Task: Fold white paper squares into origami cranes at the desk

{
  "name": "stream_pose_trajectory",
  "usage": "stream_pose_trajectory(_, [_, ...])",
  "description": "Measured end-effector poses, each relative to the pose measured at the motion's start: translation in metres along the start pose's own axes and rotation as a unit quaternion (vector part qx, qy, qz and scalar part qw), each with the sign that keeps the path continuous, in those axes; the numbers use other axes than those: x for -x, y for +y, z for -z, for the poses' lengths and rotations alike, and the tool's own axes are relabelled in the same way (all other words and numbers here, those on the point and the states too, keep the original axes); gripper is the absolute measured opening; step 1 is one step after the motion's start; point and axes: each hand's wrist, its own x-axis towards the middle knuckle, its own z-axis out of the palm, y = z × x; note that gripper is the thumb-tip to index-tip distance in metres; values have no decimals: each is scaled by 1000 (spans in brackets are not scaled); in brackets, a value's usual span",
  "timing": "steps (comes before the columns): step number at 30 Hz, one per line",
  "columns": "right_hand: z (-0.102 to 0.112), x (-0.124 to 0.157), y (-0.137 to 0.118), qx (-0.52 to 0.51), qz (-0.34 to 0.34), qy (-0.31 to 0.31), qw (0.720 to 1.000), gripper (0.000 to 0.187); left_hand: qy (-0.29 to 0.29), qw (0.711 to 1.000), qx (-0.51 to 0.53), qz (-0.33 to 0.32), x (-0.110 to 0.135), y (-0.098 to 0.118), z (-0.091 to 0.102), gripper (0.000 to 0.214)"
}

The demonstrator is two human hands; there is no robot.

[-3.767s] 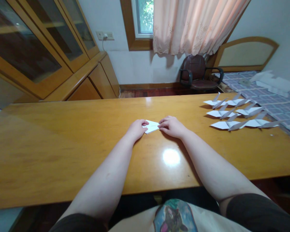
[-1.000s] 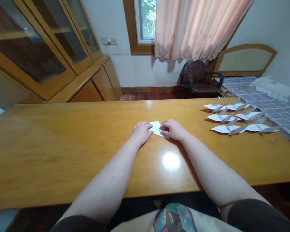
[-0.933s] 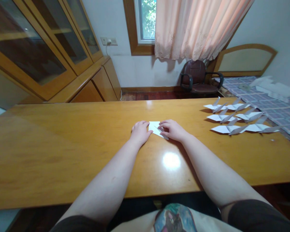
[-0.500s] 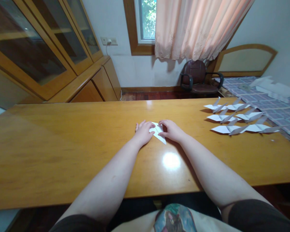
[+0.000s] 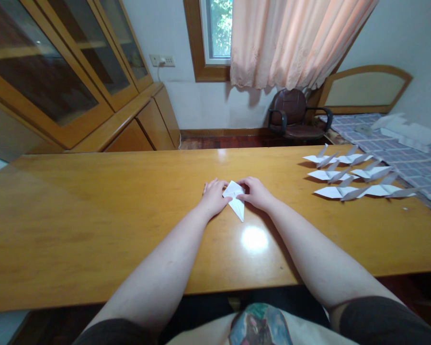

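A small kite-shaped piece of folded white paper (image 5: 234, 190) lies on the wooden table, its long point toward me. My left hand (image 5: 214, 197) grips its left edge, with the thumb on top near the middle. On the other side, my right hand (image 5: 255, 192) holds the right edge, thumb also laid over the paper and fingers curled around the far side. Crease lines show on the paper between the two thumbs. Parts of its side edges are hidden under my fingers.
Several folded white paper cranes (image 5: 339, 192) stand in rows at the right end of the table (image 5: 93, 215). Beyond it are a brown armchair (image 5: 290, 112), a bed with a checked cover (image 5: 359, 129), and a glass-door cabinet (image 5: 107, 110) at the left.
The folded paper has turned slightly, so its long point now aims more directly at me. My thumbs have shifted on it, and more of its upper part shows.
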Motion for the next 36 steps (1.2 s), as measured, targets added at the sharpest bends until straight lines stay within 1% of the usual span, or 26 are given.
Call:
stream_pose_trajectory(2, [0,1,-1,-47,-30,9,998,36,1,999,52,-17,1,2,1,30])
stream_pose_trajectory(3, [0,1,-1,-70,-44,2,997,31,-3,996,83,-22,1,3,2,27])
stream_pose_trajectory(6, [-2,2,1,-114,-63,-18,991,14,-4,986,166,-12,1,7,4,21])
stream_pose_trajectory(8, [-4,2,3,-149,-66,-3,987,15,12,979,204,-2,0,7,4,15])
stream_pose_trajectory(11, [-7,2,3,-238,-79,15,968,20,65,965,253,10,-2,6,3,10])
stream_pose_trajectory(13, [-7,1,2,-286,-89,26,954,21,74,948,306,34,-3,4,0,11])
stream_pose_trajectory(17, [-6,0,-1,-327,-94,71,938,18,20,888,447,110,-5,5,-7,12])
stream_pose_trajectory(19, [-5,-1,-2,-346,-99,77,930,15,24,868,479,129,-5,5,-8,12])
stream_pose_trajectory(21, [-4,-1,-4,-381,-111,67,916,15,44,870,473,133,-6,4,-9,11])
stream_pose_trajectory(24, [-4,-1,-7,-466,-149,43,871,22,77,901,414,109,-5,2,-8,10])
stream_pose_trajectory(25, [-4,-1,-9,-483,-164,37,859,25,86,912,389,93,-4,2,-7,10])
stream_pose_trajectory(26, [-4,-1,-10,-487,-174,28,855,26,94,923,366,73,-3,2,-6,11])
stream_pose_trajectory(27, [-3,0,-11,-479,-182,16,859,27,102,931,346,54,-2,2,-5,11])
stream_pose_trajectory(29, [-2,1,-14,-442,-190,-13,876,28,112,940,321,25,1,4,-3,12])
stream_pose_trajectory(32, [0,3,-18,-397,-201,-37,895,27,110,937,331,15,3,7,-2,11])
stream_pose_trajectory(34, [1,4,-19,-371,-203,-32,906,25,97,918,383,35,2,8,-3,12])
stream_pose_trajectory(36, [2,4,-20,-345,-195,-22,918,23,73,883,457,74,1,9,-4,14])
